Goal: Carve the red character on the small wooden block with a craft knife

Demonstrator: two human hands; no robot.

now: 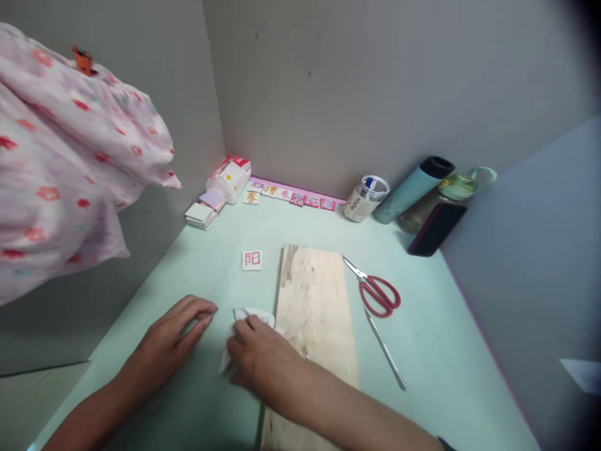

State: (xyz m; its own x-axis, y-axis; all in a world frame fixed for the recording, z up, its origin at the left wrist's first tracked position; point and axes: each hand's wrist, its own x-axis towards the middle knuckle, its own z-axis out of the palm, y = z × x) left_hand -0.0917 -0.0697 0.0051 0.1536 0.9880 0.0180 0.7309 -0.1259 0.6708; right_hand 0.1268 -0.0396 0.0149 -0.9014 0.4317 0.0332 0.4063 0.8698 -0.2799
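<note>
The right hand (263, 357) grips a crumpled white tissue (263, 316) between its bent fingers, the tissue lying just left of the wooden board (314, 294) that passes beneath the right forearm. The left hand (176, 332) rests half-open to the left of the tissue, fingers loosely curved and thumb slightly apart. Beyond the right hand lies a white tile (251, 260) with a red character; right of that hand, past the board, are red-handled scissors (362, 275) and a slender silver tool (385, 350).
</note>
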